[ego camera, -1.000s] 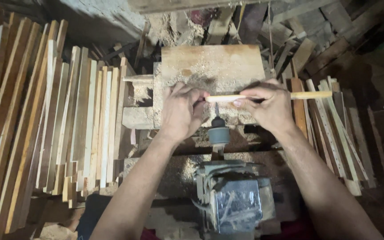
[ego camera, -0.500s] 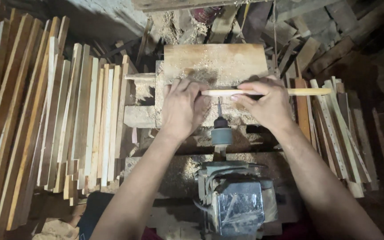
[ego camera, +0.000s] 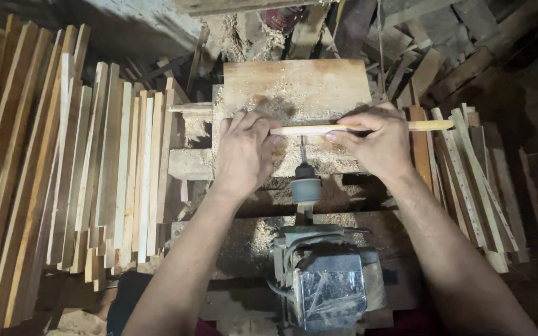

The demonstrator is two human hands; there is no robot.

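At the bench centre: both hands on one pale wooden stick (ego camera: 350, 128), lying level across a sawdust-covered wooden block (ego camera: 297, 87).
Left hand (ego camera: 244, 152): palm down, fingers curled over the stick's left end, pressing it to the block.
Right hand (ego camera: 375, 140): closed round the stick near its middle, thumb underneath, fingers on top.
Stick: runs left to right, its right end poking out past the right hand over the slats on that side.
Drill bit (ego camera: 302, 149): thin shaft pointing up at the stick between the two hands; whether the tip touches can't be told.
Chuck (ego camera: 306, 186): grey-blue, just below the bit, in line with it.
Motor (ego camera: 328, 286): grey metal housing with wires, nearest the camera, behind the chuck.
Left stack (ego camera: 70, 174): long wooden slats standing side by side, light and reddish mixed, well left of the block.
Right pile (ego camera: 468, 174): fewer slats, fanned loosely, some with rows of small holes.
Back: scrap offcuts (ego camera: 431, 37) and sawdust heaped beyond the block.
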